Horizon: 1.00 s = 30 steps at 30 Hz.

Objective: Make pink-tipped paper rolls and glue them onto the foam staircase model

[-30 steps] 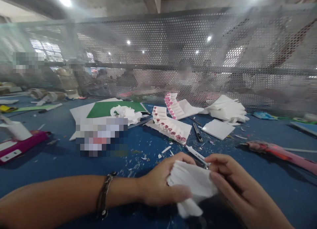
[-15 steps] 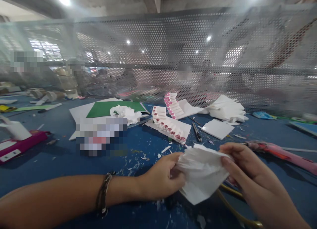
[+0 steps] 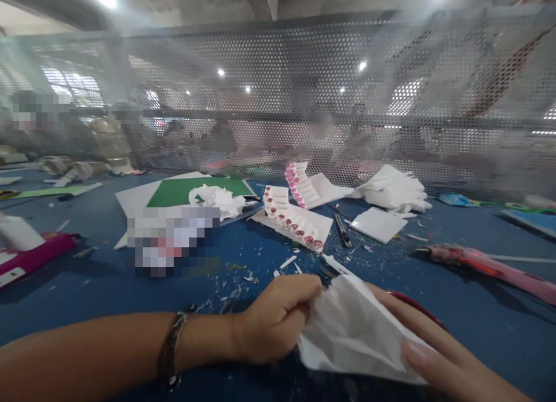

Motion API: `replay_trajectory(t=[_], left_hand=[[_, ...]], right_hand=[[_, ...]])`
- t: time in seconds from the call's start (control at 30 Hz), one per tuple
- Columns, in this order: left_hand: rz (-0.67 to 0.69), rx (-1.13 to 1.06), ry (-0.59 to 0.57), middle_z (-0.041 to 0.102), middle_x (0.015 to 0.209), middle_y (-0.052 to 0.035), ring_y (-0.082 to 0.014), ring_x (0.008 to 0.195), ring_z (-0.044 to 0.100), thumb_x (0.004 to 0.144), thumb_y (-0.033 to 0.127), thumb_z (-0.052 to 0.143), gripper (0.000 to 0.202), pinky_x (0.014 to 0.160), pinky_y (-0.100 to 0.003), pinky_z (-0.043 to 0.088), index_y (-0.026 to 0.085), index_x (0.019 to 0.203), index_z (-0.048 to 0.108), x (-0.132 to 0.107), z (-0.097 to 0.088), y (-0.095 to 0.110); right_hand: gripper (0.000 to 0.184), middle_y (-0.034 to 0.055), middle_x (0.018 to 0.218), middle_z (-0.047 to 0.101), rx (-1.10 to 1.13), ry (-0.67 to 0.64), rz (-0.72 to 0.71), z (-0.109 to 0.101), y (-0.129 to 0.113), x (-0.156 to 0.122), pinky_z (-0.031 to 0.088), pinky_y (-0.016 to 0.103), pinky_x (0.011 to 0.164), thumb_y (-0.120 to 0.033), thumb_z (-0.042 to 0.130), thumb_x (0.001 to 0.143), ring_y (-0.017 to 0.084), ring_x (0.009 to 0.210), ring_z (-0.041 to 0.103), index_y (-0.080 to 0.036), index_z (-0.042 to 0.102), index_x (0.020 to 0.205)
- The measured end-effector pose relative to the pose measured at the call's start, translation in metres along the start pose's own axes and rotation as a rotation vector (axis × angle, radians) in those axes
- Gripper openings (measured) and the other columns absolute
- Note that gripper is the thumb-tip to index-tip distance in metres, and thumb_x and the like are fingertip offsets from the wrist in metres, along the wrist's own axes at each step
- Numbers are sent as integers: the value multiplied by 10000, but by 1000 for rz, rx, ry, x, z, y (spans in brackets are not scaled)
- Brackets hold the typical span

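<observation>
In front of me, a thin piece of white paper (image 3: 356, 332) is stretched between both hands, creased and gathered at its left end. My left hand (image 3: 278, 318), with a dark bracelet at the wrist, is closed in a fist on that gathered end. My right hand (image 3: 443, 353) grips the right side, thumb on the near face and fingers behind the sheet. Behind the right fingers, part of a red curved loop (image 3: 412, 303) shows; the rest is hidden. Beyond the hands lie a pleated white paper strip with dark red dots (image 3: 295, 222) and a similar pink-edged strip (image 3: 299, 185).
A black cutter knife (image 3: 342, 231), stacked white squares (image 3: 377, 224) and a fanned paper pile (image 3: 391, 187) lie ahead. A pink tool with a thin tip (image 3: 490, 266) is at right. Green sheet (image 3: 174, 192) and magenta box (image 3: 39, 254) lie left. A perforated metal screen (image 3: 278, 89) stands behind.
My left fist has tightened on the paper's left end. My right hand has moved down and nearer, its fingers now behind the sheet, which is pulled out longer toward the lower right.
</observation>
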<state>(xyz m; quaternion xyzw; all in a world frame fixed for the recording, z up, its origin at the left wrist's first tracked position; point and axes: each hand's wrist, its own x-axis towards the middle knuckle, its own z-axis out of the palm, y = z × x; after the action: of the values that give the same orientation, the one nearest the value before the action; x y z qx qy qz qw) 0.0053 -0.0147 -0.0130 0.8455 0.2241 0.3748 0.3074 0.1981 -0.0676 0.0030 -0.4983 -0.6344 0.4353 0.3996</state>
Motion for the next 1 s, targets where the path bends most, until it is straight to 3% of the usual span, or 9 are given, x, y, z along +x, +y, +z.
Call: replay_trajectory(t=[0.07, 0.17, 0.23, 0.33, 0.5, 0.6, 0.73, 0.87, 1.0], left_hand=[[118, 23, -139, 494, 598, -12, -120, 577, 463, 651, 114, 318, 144, 564, -209, 394, 188, 634, 441, -1, 0, 2], [179, 55, -261, 502, 603, -1, -119, 563, 454, 688, 166, 369, 108, 547, -198, 375, 195, 715, 470, -2, 0, 3], [127, 74, -282, 499, 605, -2, -119, 536, 432, 734, 273, 418, 109, 509, -202, 353, 190, 751, 487, -2, 0, 2], [22, 90, -243, 485, 597, -5, -109, 488, 377, 748, 389, 447, 231, 454, -212, 309, 165, 741, 502, -1, 1, 1], [-55, 4, -92, 553, 749, -28, -117, 600, 452, 731, 274, 475, 193, 554, -207, 370, 151, 874, 518, 0, 2, -2], [-149, -114, -50, 539, 750, -4, -107, 624, 451, 697, 245, 519, 204, 593, -205, 384, 159, 882, 508, 2, 1, -2], [-389, -298, -4, 464, 665, 30, -81, 572, 405, 678, 258, 516, 167, 537, -184, 360, 149, 800, 483, 7, -3, 1], [-461, -358, 9, 451, 655, 29, -80, 574, 391, 681, 306, 493, 177, 530, -192, 336, 146, 753, 472, 10, -6, 2], [-492, -408, -9, 427, 629, 42, -77, 554, 373, 622, 306, 529, 201, 520, -199, 323, 159, 737, 453, 10, -5, 2]], right_hand=[[340, -1, 978, 646, -56, -134, -55, 0, -3, 2, 494, 284, 725, -400, 591, 654, 195, 877, 608, -366, 604, 992], [258, 15, 864, 653, -198, -241, -85, 2, -7, 10, 495, 259, 683, -314, 543, 709, 169, 787, 611, -296, 617, 956], [190, 10, 705, 623, -233, -169, -73, 2, -7, 14, 480, 208, 571, -341, 481, 760, 131, 642, 582, -237, 629, 816], [257, -14, 556, 534, -173, -21, -49, -1, -4, 17, 404, 155, 437, -404, 463, 770, 86, 488, 484, -200, 587, 676], [171, -8, 629, 545, -52, 220, -125, -12, -1, 22, 396, 152, 435, -362, 554, 696, 90, 520, 482, -202, 573, 641], [133, -25, 603, 502, 8, 296, -84, -15, 0, 26, 359, 142, 398, -307, 569, 681, 74, 487, 430, -197, 539, 613], [106, -32, 621, 513, 197, 150, 66, -12, 3, 24, 407, 158, 478, -319, 552, 711, 82, 534, 473, -217, 565, 736], [328, 29, 846, 605, 370, -98, 24, -4, 3, 19, 465, 266, 647, -448, 381, 793, 159, 732, 571, -256, 564, 986], [340, 30, 902, 618, 282, -92, 42, 1, -3, 20, 459, 257, 685, -423, 476, 765, 148, 761, 573, -252, 528, 1054]])
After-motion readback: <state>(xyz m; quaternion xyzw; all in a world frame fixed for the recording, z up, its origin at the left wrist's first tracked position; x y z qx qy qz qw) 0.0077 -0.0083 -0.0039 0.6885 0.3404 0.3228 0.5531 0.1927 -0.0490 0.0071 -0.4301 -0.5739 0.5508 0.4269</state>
